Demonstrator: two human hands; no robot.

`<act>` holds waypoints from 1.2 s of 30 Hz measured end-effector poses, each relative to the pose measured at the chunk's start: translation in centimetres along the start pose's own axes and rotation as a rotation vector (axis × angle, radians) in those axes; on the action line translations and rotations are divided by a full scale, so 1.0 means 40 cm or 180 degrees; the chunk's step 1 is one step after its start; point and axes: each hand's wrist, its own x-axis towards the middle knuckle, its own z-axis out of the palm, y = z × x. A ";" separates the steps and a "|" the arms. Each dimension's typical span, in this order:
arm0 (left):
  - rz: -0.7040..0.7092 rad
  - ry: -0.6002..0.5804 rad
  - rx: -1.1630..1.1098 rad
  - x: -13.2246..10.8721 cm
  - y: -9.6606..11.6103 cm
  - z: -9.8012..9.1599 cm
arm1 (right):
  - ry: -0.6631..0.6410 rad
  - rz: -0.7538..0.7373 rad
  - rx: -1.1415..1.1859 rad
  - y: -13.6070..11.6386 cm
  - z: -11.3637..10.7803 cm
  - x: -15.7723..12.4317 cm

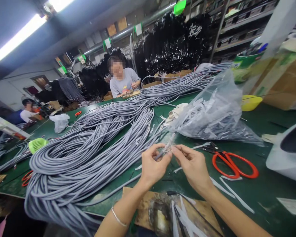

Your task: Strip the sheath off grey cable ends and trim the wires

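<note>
Grips 1 grey, round, plastic-looking cable (159,155) at near centre in the curled left hand (153,163); pinches its pale, wispy strands (169,144) in the nearly closed right hand (191,162). Could tear strands by tugging too hard or unevenly.

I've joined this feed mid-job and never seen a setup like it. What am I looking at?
There is no machine here: you see a person's bare left hand and right hand. The single picture comes from a camera worn on that person's head, looking forward and down. The left hand's grip is on a grey cable; the right fingertips are at its pale, frayed end, though exactly what they pinch is too small to tell. On the green table lie a big heap of cables, a clear bag and red-handled scissors. Another person sits across it.
</note>
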 end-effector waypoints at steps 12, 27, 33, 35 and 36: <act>0.0051 0.0217 -0.0301 0.011 -0.027 -0.004 | 0.0242 -0.0473 -0.0323 -0.027 -0.018 -0.010; 0.0411 0.0535 -0.0182 0.008 -0.017 -0.020 | -0.0268 -0.1251 -0.1649 0.001 -0.022 -0.003; 0.0473 0.0491 -0.0126 0.006 -0.022 -0.019 | -0.0248 -0.1315 -0.1548 -0.013 -0.022 -0.005; 0.0491 0.0458 -0.0039 0.005 -0.021 -0.018 | -0.0239 -0.1416 -0.1540 -0.014 -0.022 -0.007; 0.0485 0.0431 0.0028 0.004 -0.020 -0.017 | -0.0216 -0.1497 -0.1582 -0.014 -0.021 -0.008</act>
